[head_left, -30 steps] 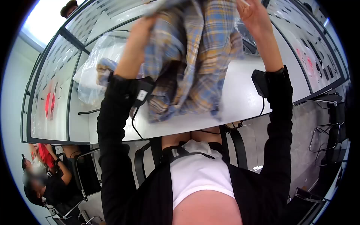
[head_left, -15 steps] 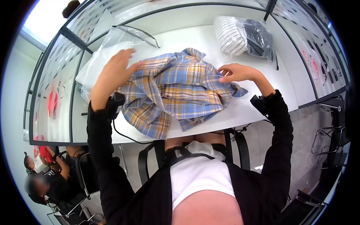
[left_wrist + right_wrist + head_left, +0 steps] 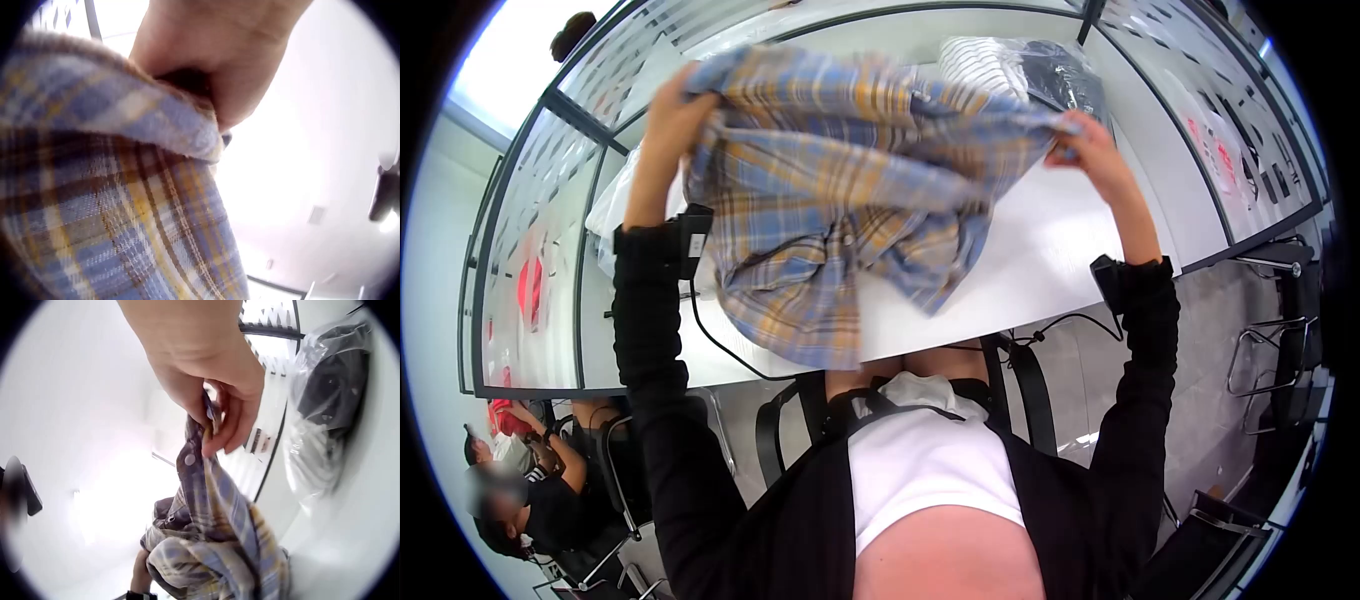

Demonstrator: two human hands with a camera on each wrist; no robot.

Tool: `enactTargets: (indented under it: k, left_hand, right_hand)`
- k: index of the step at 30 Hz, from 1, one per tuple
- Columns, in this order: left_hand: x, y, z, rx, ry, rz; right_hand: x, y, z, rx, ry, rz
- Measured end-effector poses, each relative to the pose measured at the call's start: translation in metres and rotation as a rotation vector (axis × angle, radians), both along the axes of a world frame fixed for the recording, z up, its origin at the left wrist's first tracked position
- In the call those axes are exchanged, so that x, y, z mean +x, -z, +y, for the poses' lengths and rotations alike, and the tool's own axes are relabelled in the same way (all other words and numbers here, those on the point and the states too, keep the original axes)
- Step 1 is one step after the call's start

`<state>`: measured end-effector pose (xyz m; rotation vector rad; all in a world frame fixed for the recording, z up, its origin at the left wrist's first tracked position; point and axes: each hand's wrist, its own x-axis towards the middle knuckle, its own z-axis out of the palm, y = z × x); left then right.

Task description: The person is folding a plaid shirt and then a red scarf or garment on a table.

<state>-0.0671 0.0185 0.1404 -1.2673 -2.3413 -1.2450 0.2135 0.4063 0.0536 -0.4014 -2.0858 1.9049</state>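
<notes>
A blue, yellow and white plaid shirt (image 3: 800, 190) hangs between both hands above the white table, its lower part drooping toward the front edge. My left hand (image 3: 672, 128) grips its upper left part; in the left wrist view that hand (image 3: 219, 56) has the cloth folded over its fingers, which are mostly hidden. At the other end, my right hand (image 3: 1095, 160) pinches a corner of the shirt. The right wrist view shows thumb and fingers (image 3: 234, 425) closed on a strip with buttons, the rest of the shirt (image 3: 219, 550) hanging bunched below.
Clear bags with folded striped and dark clothes (image 3: 1025, 75) lie at the back right of the table (image 3: 1040, 250). A clear plastic bag (image 3: 605, 205) is at the left, partly behind the shirt. Low partitions (image 3: 550, 250) enclose the table. Cables (image 3: 735, 350) trail from the wrist cameras.
The shirt was swung up, then lay on the table with both hands open over it. Now both hands hold it, lifted and spread sideways toward the back of the table.
</notes>
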Motion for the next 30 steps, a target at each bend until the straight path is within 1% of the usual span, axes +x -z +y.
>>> enactTargets:
  k: [1,3,5,6,7,8,9,10,11,12,13,15,16,18,20,21,23,24,25,26,27,28,29,30]
  left_hand:
    - [0.014,-0.013,-0.009,0.238,0.027,-0.221]
    - [0.013,-0.021,-0.025,0.455,0.236,-0.451]
    - [0.023,-0.012,-0.031,0.287,0.183,-0.466]
    - [0.031,-0.008,-0.029,0.048,0.039,-0.334]
    - [0.033,0.005,-0.031,-0.087,0.071,-0.239]
    - [0.033,0.019,-0.032,-0.132,0.275,-0.470]
    - [0.038,0.032,-0.028,-0.222,0.245,-0.526]
    - [0.036,0.051,-0.025,-0.299,0.219,-0.460]
    - [0.048,0.058,-0.017,-0.434,0.123,-0.326]
    - [0.056,0.065,-0.011,-0.502,0.121,-0.244]
    - [0.062,0.072,-0.005,-0.583,0.164,-0.159]
    - [0.082,0.081,0.006,-0.600,0.212,-0.168]
    - [0.091,0.089,0.011,-0.606,0.198,-0.150]
    - [0.100,0.104,0.018,-0.615,0.173,-0.110]
    - [0.097,0.113,0.017,-0.432,0.130,-0.041]
    - [0.097,0.114,0.016,-0.340,0.108,-0.007]
    - [0.092,0.106,0.013,-0.137,-0.125,0.156]
    - [0.097,0.084,0.013,-0.116,-0.242,0.078]
    - [0.095,0.072,0.010,-0.005,-0.288,0.066]
    - [0.086,0.066,0.008,0.122,-0.283,0.215]
    - [0.086,0.050,0.008,0.208,-0.296,0.291]
    - [0.091,0.033,0.007,0.209,-0.376,0.350]
    - [0.085,0.017,0.006,0.311,-0.334,0.539]
    - [0.078,-0.007,-0.001,0.277,-0.407,0.797]
  right_hand:
    - [-0.003,-0.006,0.012,-0.047,0.016,0.209]
    - [-0.011,-0.020,0.015,-0.136,0.099,0.521]
    - [-0.029,-0.016,0.014,-0.245,0.037,0.638]
    - [-0.039,-0.012,0.010,-0.300,0.005,0.695]
    - [-0.048,-0.007,0.004,-0.109,0.115,0.417]
    - [-0.051,0.001,-0.006,0.131,0.065,0.297]
    - [-0.053,0.009,-0.013,0.371,0.014,0.175]
    - [-0.055,0.017,-0.014,0.523,-0.030,-0.001]
    - [-0.059,0.026,-0.015,0.672,-0.072,-0.180]
    - [-0.058,0.037,-0.023,0.734,0.004,-0.044]
    - [-0.057,0.037,-0.023,0.672,-0.029,-0.051]
    - [-0.053,0.031,-0.024,0.547,-0.089,-0.064]
    - [-0.052,0.031,-0.021,0.579,-0.062,-0.093]
    - [-0.045,0.027,-0.023,0.708,0.054,0.003]
    - [-0.032,0.015,-0.036,0.825,0.145,0.146]
    - [-0.028,0.013,-0.036,0.795,0.187,0.098]
    - [-0.020,0.012,-0.035,0.732,0.269,0.006]
    - [-0.019,0.015,-0.032,0.866,0.297,0.149]
    - [-0.022,0.015,-0.031,0.993,0.341,0.326]
    - [-0.027,0.013,-0.029,1.111,0.384,0.509]
    - [-0.030,0.008,-0.029,1.227,0.424,0.696]
    - [-0.031,-0.003,-0.027,1.255,0.465,0.732]
    - [-0.032,-0.017,-0.026,1.281,0.509,0.767]
    - [-0.032,-0.036,-0.023,1.300,0.557,0.795]
